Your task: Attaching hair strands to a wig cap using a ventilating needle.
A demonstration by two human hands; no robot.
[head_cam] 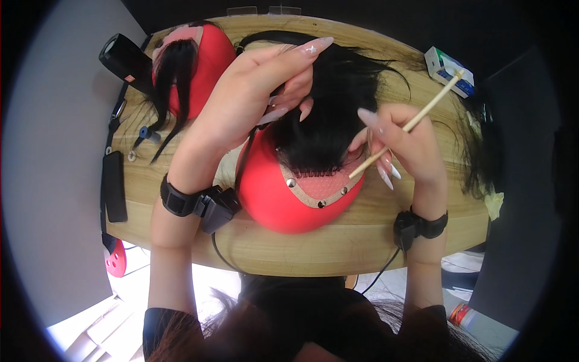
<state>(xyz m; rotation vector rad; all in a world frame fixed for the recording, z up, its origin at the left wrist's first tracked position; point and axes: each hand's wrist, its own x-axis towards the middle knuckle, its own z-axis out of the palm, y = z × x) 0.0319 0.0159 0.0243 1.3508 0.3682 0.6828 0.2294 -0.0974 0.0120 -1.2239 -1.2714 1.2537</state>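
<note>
My left hand [267, 86] is raised over the far left side of a red wig-block head [289, 208], thumb pressed to the bent fingers. Dark strands show between those fingers, so it seems to grip some black hair. In my right hand [402, 140] a thin wooden stick [420, 111], like a ventilating needle's handle, slants down with its lower end at the pink mesh wig cap [316, 186]. Metal-headed pins [321, 204] stand along the cap's beige edge band. Long black hair [325, 108] is attached in a row to the mesh and lies swept away from me.
Another red head form [212, 68] with a mesh cap and black locks stands back left, beside a black cylinder [122, 59]. A thread spool [149, 135] and black phone-like slab [116, 186] lie left. Right are a tissue box [445, 70] and loose black hair [481, 145].
</note>
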